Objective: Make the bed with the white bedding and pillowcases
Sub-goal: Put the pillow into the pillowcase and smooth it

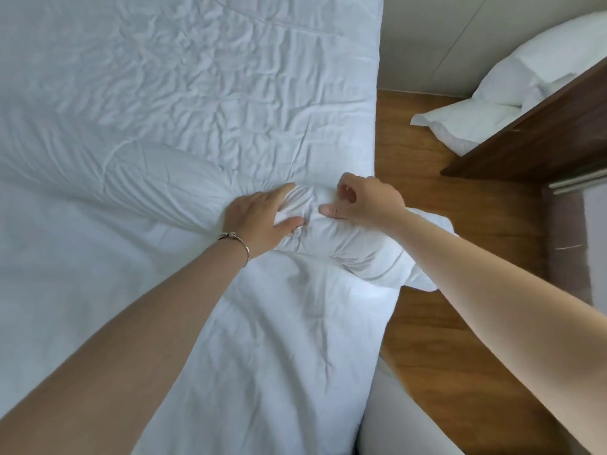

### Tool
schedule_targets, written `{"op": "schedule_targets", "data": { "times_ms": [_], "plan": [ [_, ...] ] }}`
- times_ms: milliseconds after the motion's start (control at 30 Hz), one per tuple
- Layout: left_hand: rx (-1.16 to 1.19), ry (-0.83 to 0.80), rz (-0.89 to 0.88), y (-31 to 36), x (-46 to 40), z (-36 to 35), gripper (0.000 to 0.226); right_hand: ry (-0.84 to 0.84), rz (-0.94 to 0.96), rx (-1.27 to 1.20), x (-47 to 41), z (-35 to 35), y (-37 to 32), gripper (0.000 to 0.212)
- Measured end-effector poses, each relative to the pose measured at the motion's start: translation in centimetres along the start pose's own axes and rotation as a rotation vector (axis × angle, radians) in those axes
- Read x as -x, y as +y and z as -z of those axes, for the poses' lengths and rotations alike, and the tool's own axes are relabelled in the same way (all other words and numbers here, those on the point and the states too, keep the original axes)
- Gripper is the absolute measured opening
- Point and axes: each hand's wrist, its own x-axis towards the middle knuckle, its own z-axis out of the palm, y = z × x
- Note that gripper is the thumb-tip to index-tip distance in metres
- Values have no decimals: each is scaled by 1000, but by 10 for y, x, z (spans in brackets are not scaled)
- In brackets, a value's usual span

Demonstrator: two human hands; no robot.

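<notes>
Bed-making, mid-way, by the look of it. Left hand (262, 218) flat-ish on a bunched wad of the white duvet (279, 339), fingers spread and pressing, thumb hooked under a fold. Right hand (364, 201) just beside it, fingers curled, seemingly pinching the same bunch of fabric from the other side, thumb pointing back toward the left one. Thin bracelet (235, 238) on the left wrist. Beyond both hands: wrinkled sheet (197, 77) on the mattress, not smoothed yet. Off to the far right of the right hand, well apart: two pillows (486, 103) parked by a dark wooden unit (538, 133), wood floor (443, 290) between. Probably sorting out a duvet corner. Next up, guessing: firm hold on the corner, then a pull to spread it flat. No labels, tags or writing readable anywhere.
</notes>
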Motion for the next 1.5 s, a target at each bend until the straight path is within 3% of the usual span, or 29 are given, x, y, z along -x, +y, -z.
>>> {"op": "schedule_targets", "data": {
  "times_ms": [100,133,267,333,433,533,600,700,800,967,1133,1267,1400,1433,1500],
  "plan": [
    [37,-52,45,3,-2,5,69,-238,-25,-19,-31,-1,0,93],
    [45,-86,52,4,-6,9,71,-289,-47,-37,-34,-5,2,97],
    [-196,-255,-39,2,-51,37,90,-359,-73,-69,-37,-9,12,88],
    [-289,-488,-36,-4,-79,51,106,-350,-71,-97,-37,-8,12,85],
    [-123,-877,124,-17,-112,67,107,-340,-72,-127,-36,-11,13,87],
    [-174,-972,141,-15,-119,71,124,-279,-62,-160,-31,-14,14,101],
    [-181,-924,125,-13,-106,60,132,-276,-62,-154,-28,-15,12,106],
    [-119,-741,97,-12,-72,44,119,-193,-13,-40,-13,-24,4,104],
    [-210,-441,30,-13,-34,35,84,21,120,138,6,-44,1,100],
    [-246,25,-90,-15,38,2,72,316,292,237,48,-81,0,93],
    [-205,204,-158,-23,105,-25,67,528,295,264,112,-126,-4,88],
    [-131,252,-170,-32,161,-46,77,484,305,137,175,-156,-9,75],
    [-105,355,-131,-26,196,-62,42,269,281,-4,187,-128,-10,40],
    [-106,380,-109,-22,195,-63,36,262,269,26,182,-120,-11,46],
    [-100,394,-57,-17,190,-63,33,252,233,176,165,-110,-11,79]
  ]
}}
